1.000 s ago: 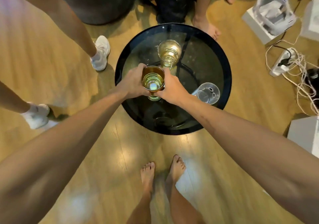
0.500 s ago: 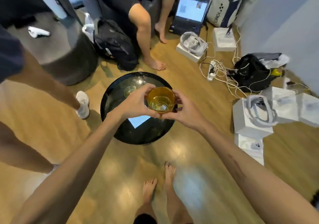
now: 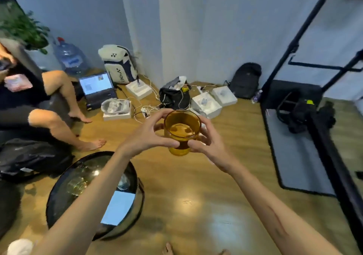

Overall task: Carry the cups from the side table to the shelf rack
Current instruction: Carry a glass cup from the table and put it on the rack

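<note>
Amber glass cup sits upright in mid-air above the wooden floor, clasped between both outstretched arms. Left hand curls round its 9 o'clock side, right hand round its 3 o'clock side. Round black side table lies at 7 o'clock, black shelf rack at 2 o'clock.

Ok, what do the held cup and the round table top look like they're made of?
Cup: amber see-through glass or clear plastic; the fingers show through it. Table top: dark glossy glass, seemingly; it mirrors a bright window patch. Both hands, left and right, hold the cup.
</note>
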